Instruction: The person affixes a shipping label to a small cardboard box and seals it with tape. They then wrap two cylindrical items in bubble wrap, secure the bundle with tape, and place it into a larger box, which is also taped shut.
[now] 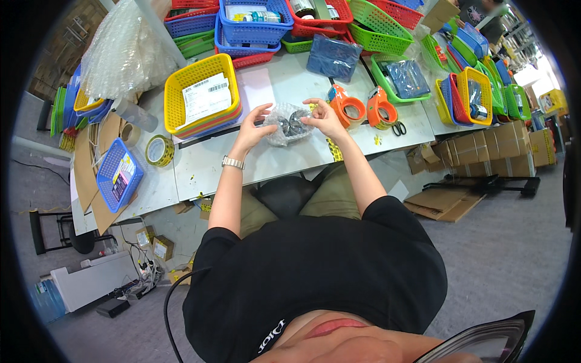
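I see both hands up over the bench [284, 160], working one bubble-wrapped bundle [289, 124] with dark round items inside. It sits on the bench near the middle, just in front of the stacked yellow basket [175, 97].

Left hand [255, 124]: fingers narrow, curled on the bundle's left edge, thumb side touching the wrap. Silver watch [233, 162] on that wrist.

Right hand [324, 118]: fingers pinched on the wrap at the bundle's top right, holding a bit of it. Can't tell whether tape is under the fingertips.

Just right of the right hand: two orange tape dispensers [345, 106] side by side on the bench, scissors [398, 128] beyond them. A dark blue bagged item [333, 57] lies further back.

The yellow basket holds a white printed sheet [207, 97]. Left of it is a roll of yellow tape [159, 150], and a blue basket [118, 174] near the bench's left corner. Clear bubble wrap pile [124, 51] at far left. Red, blue and green baskets [254, 27] are stacked along the back edge, more coloured ones at right. Cardboard boxes [484, 148] on the floor, right side.
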Demonstrator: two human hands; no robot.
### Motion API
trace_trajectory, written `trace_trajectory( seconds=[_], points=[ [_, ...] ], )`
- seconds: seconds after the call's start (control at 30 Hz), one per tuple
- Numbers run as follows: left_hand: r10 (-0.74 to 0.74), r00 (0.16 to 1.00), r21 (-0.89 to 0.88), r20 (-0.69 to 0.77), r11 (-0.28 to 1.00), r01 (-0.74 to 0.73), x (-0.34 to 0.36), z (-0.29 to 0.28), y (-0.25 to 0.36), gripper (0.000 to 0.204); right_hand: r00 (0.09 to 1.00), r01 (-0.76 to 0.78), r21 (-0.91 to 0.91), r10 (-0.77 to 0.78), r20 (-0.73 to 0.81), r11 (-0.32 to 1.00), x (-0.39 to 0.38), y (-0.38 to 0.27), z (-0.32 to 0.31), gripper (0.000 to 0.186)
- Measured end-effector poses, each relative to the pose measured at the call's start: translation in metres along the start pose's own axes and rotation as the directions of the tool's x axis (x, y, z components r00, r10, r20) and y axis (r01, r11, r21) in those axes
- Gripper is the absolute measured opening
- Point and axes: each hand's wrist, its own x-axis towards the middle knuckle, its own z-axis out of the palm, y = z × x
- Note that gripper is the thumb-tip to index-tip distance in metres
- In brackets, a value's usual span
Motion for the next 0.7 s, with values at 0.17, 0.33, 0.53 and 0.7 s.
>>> trace_trajectory(
  seconds=[0.17, 0.33, 0.53, 0.7],
  points=[
    [0.187, 0.980, 0.206, -0.066, 0.964, -0.170, 0.005, 0.010, 0.020, 0.047, 0.979, 0.166, -0.108, -0.177, -0.100, 0.980, 0.005, 0.008, 0.005, 0.028],
    [0.614, 0.788, 0.592, -0.049, 0.653, -0.473, -0.027, 0.022, 0.015, 0.037, 0.943, 0.315, -0.108, -0.323, -0.072, 0.943, -0.016, 0.012, -0.004, 0.010],
    [0.495, 0.836, 0.415, -0.237, 0.830, -0.374, -0.026, 0.037, 0.027, 0.053, 0.919, 0.384, -0.320, -0.391, 0.043, 0.866, -0.031, -0.005, -0.013, 0.010],
    [0.387, 0.880, 0.558, -0.276, 0.810, -0.181, -0.006, 0.040, 0.032, 0.041, 0.929, 0.343, -0.410, -0.370, 0.014, 0.845, -0.030, -0.009, -0.007, 0.012]
  ],
)
